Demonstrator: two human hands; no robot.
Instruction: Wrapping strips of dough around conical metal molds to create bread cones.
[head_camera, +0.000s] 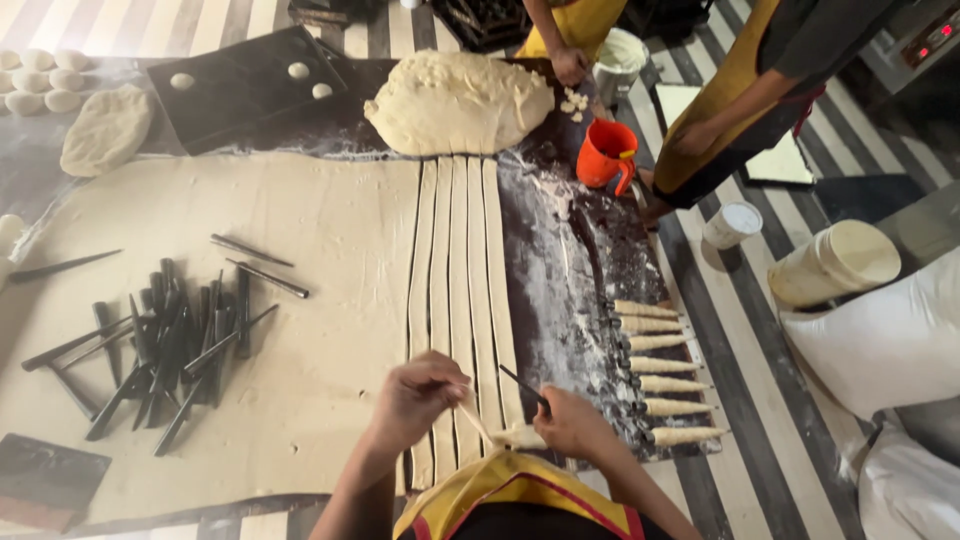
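Two hands worked at the near edge of the dough sheet (250, 300) when I looked down through the head camera. My left hand (418, 395) was pinched around a dough strip (472, 415), lifting its end off the sheet. My right hand (572, 422) was closed on a dark cone mould (523, 387), whose thin tip stuck up and away from the fist; the strip ran from the left fingers to the wide end of that mould, where a bit of dough was already wound on.

Four more cut strips (460, 250) lay side by side on the sheet's right part, running away from me toward a big dough lump (458, 100) at the sheet's far edge. Just right of the sheet, on the floured dark table (560, 250), seven wrapped cones (665, 370) sat in a row, tips pointing right. A heap of bare moulds (165, 345) lay on the sheet's left part, with a few loose ones near it. Beyond the sheet's far left corner sat a black tray (240, 85) with three dough balls, and a smaller dough piece (105, 128) lay left of it. An orange jug (606, 155) stood past the sheet's far right corner, close to two other people in yellow aprons.
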